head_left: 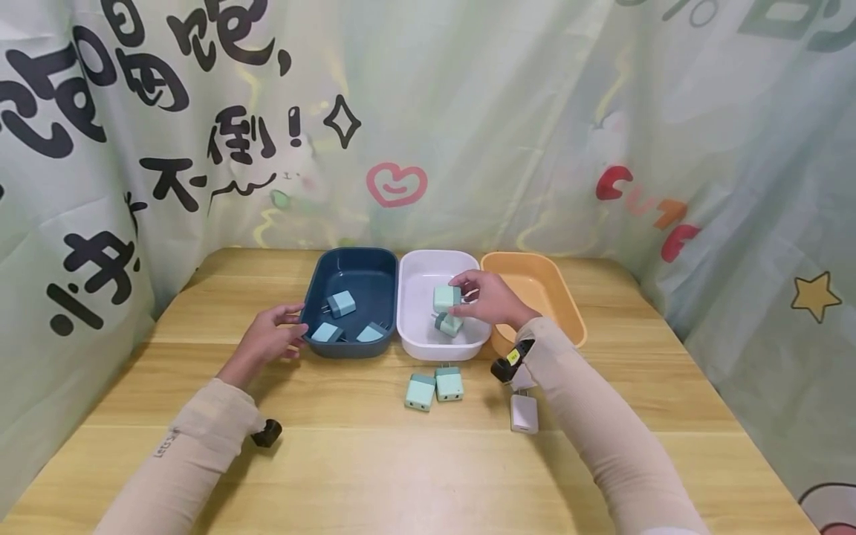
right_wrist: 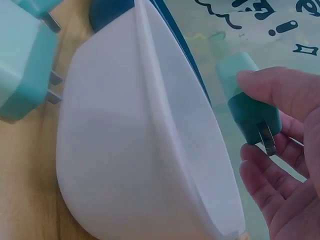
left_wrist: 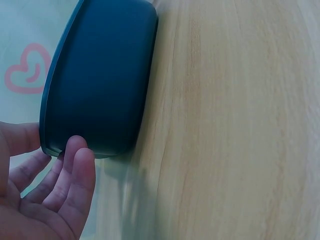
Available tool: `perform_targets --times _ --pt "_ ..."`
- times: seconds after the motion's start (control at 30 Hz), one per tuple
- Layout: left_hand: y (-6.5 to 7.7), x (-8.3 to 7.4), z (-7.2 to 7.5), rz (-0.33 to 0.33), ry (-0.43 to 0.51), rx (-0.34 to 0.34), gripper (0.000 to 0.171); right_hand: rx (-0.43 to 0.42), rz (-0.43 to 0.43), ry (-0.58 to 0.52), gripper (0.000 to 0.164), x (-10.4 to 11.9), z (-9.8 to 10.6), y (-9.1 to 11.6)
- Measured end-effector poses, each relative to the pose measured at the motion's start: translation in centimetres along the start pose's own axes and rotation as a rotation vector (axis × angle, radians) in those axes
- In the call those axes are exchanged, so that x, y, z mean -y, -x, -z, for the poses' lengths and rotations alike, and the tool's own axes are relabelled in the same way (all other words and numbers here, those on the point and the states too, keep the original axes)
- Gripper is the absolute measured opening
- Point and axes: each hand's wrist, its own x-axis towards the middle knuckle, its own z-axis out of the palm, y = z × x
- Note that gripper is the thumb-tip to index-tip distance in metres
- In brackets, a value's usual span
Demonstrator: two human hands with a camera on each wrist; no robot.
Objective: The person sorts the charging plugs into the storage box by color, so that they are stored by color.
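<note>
Pinching charger (head_left: 444, 298), right grip (head_left: 493, 299) overhangs white tray (head_left: 444, 351).

- Around the middle tray (head_left: 416, 297): left tray (head_left: 364, 269) at 9 o'clock, right tray (head_left: 556, 308) at 3, curtain (head_left: 508, 148) at 12.
- Inside the left tray: three adapters (head_left: 342, 303), one central, others toward 7 and 5.
- Inside the middle tray: one lower adapter (head_left: 448, 325).
- On the table (head_left: 374, 475): paired adapters (head_left: 420, 391) at 6, a single adapter (head_left: 524, 414) at 5.
- Left hand (head_left: 267, 338): left tray's 8 o'clock edge.

Pale printed cloth (head_left: 468, 111) — wooden table (head_left: 374, 475)
</note>
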Motion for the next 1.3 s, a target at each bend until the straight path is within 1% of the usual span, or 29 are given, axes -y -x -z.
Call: perform_targets --times 0.1,0.3,0.5,0.73,0.93,1.3 --pt "0.0 0.0 0.0 0.002 0.007 0.003 0.056 -0.003 -0.016 0.003 0.045 -0.2 0.0 -0.4" --pt "0.1 0.0 0.0 0.001 0.021 0.004 0.055 -0.024 -0.017 0.004 0.044 -1.0 -0.5 -1.1" --pt "0.4 0.4 -0.1 0.037 0.004 0.004 0.055 0.014 -0.077 0.012 0.045 -1.4 -1.0 -1.7" --pt "0.0 0.2 -0.1 0.01 0.009 -0.003 0.054 -0.015 -0.076 0.028 0.045 -1.0 -0.4 -3.0" --pt "-0.2 -0.1 -0.1 0.011 0.012 0.005 0.055 -0.018 -0.085 0.037 0.045 -1.0 -0.2 -4.1" --pt "-0.2 -0.1 -0.1 0.016 0.01 0.0 0.055 -0.009 -0.114 0.048 0.047 -1.3 -0.4 -4.9"
